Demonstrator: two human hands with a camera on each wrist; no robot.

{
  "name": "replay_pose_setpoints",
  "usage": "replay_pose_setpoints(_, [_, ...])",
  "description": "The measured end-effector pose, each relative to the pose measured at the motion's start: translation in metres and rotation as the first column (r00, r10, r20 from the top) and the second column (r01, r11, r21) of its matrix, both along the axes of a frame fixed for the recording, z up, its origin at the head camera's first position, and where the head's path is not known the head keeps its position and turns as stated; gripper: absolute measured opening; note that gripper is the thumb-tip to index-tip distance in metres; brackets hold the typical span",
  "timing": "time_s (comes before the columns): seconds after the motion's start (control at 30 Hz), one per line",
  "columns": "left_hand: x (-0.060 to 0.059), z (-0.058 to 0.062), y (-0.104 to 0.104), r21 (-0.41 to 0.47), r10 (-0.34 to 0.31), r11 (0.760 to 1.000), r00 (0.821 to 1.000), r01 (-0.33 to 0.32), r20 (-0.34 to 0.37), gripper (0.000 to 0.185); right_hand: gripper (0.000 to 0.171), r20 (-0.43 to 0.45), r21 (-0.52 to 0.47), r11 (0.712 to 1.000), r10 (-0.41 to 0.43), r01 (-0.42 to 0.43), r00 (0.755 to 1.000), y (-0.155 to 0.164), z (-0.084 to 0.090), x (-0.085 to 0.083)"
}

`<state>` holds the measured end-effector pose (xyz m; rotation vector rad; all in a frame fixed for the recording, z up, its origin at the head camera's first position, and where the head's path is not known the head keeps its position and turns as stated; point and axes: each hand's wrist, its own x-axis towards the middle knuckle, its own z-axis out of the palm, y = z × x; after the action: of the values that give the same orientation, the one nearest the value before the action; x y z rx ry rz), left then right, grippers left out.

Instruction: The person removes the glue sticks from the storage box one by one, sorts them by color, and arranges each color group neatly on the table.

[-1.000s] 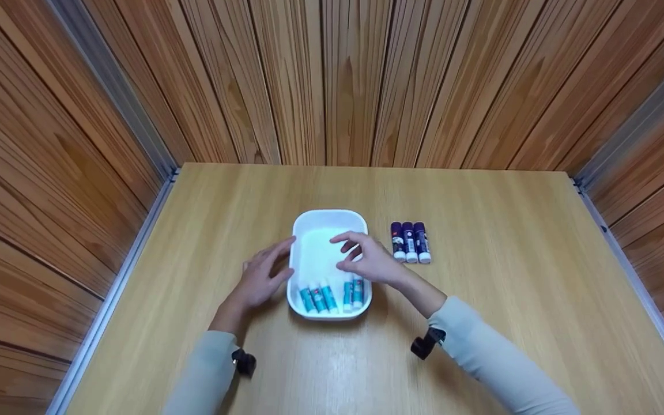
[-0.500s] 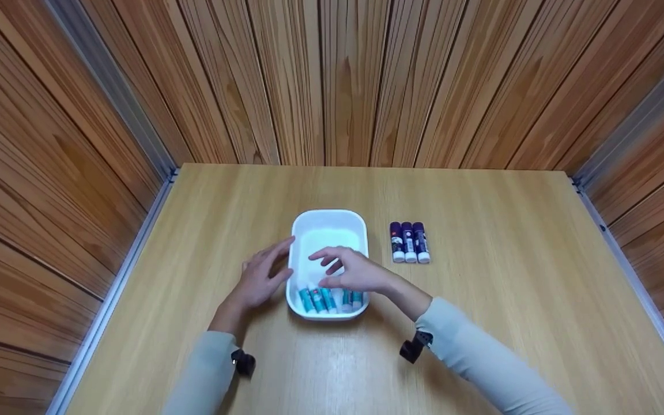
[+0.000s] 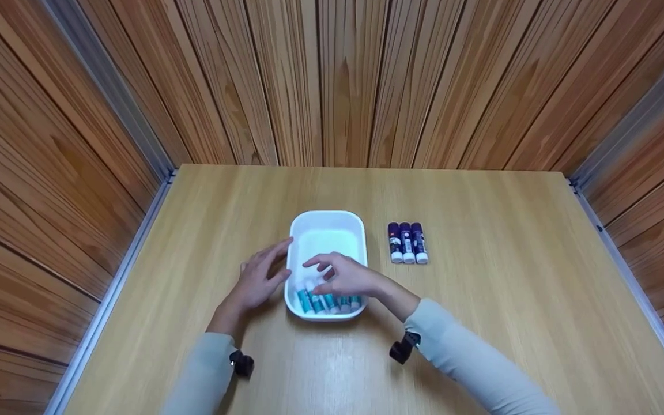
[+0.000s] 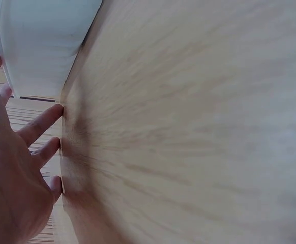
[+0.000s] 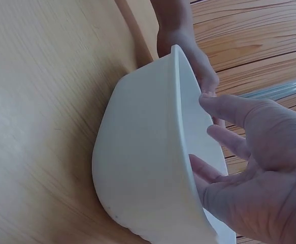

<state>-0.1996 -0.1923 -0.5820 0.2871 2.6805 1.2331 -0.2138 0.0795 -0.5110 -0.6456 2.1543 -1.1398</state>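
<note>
White tray – five teal tubes, three purple sticks, left hand flat, right hand loosely spread – both hands empty.

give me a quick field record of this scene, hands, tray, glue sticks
surface: wooden table
tray: white tray, near table centre
in tray: teal glue sticks lined up at its near end
beside tray: three purple glue sticks side by side on the table, to its right
left hand: fingers straight, resting against the tray's left side
right hand: over the tray, fingers loosely bent above the teal sticks; contact cannot be told
</note>
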Motion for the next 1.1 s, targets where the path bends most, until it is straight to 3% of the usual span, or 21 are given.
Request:
replay_pose_setpoints(0.27, [0.0017, 0.0007, 0.0004, -0.003, 0.005, 1.000, 1.000, -0.005, 0.009, 0.074, 0.052, -0.005, -0.032, 0.999, -0.010, 0.009, 1.000, -0.0016, -0.0091, -0.0012])
replay_pose_setpoints(0.8, [-0.0034, -0.0038, -0.0022, -0.005, -0.018, 1.000, 1.000, 0.018, -0.011, 0.074, 0.059, 0.070, 0.089, 0.995, -0.059, 0.053, 0.996, -0.0048, -0.0098, 0.0012])
replay_pose_setpoints(1.1, [-0.0042, -0.0012, -0.0018, -0.009, -0.013, 1.000, 1.000, 0.013, 0.001, 0.073, 0.057, 0.141, 0.151, 0.988, -0.004, -0.018, 0.990, -0.0012, -0.0076, 0.0000])
